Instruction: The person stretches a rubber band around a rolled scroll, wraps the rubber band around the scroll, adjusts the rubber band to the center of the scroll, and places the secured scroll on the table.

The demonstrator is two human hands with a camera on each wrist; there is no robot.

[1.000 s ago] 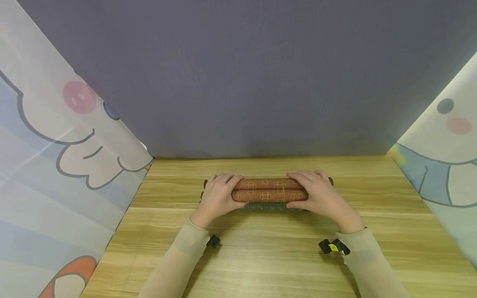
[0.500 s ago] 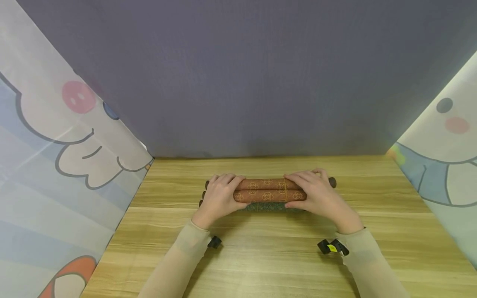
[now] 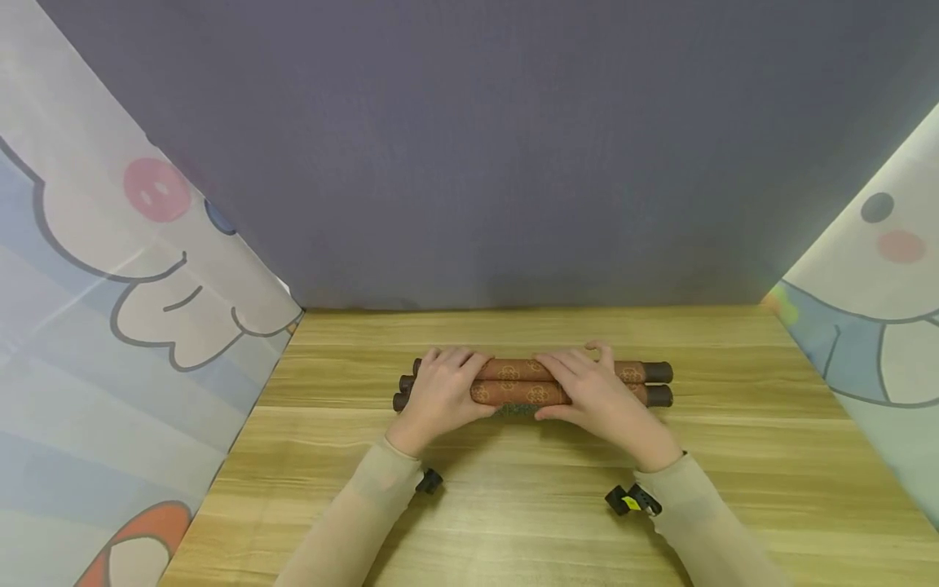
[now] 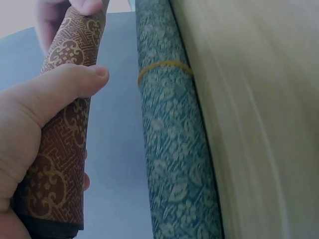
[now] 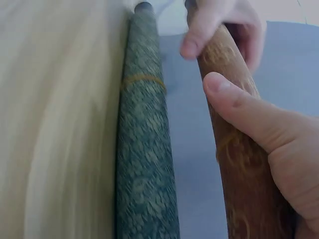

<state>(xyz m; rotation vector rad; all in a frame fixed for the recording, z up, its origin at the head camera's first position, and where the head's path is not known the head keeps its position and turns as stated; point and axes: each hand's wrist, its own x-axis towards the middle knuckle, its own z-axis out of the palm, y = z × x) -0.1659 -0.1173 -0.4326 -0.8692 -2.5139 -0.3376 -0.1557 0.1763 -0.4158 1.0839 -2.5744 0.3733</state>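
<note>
Two brown rolled scrolls with gold floral patterns lie side by side in the head view, a rear scroll (image 3: 509,371) and a front scroll (image 3: 537,394). My left hand (image 3: 443,391) grips both toward their left ends, thumb in front and fingers over the back. Farther right, my right hand (image 3: 596,398) holds the same pair, its index and other fingers spread across them. Below them, a green patterned scroll (image 4: 174,139) with a yellow band lies on the table; the left wrist view shows a gap between it and the brown scroll (image 4: 50,184). Dark knobs cap the ends.
The wood-grain table (image 3: 513,522) runs back to a grey-purple panel (image 3: 513,163). Cartoon-printed sheets stand at the left (image 3: 242,269) and right (image 3: 866,269). A black wrist camera (image 3: 429,481) hangs by the left sleeve, another black camera (image 3: 619,500) by the right.
My right hand has slid left along the brown scrolls, baring their dark right ends. The scrolls have shifted slightly right and toward me, and my left hand has moved a little right.
</note>
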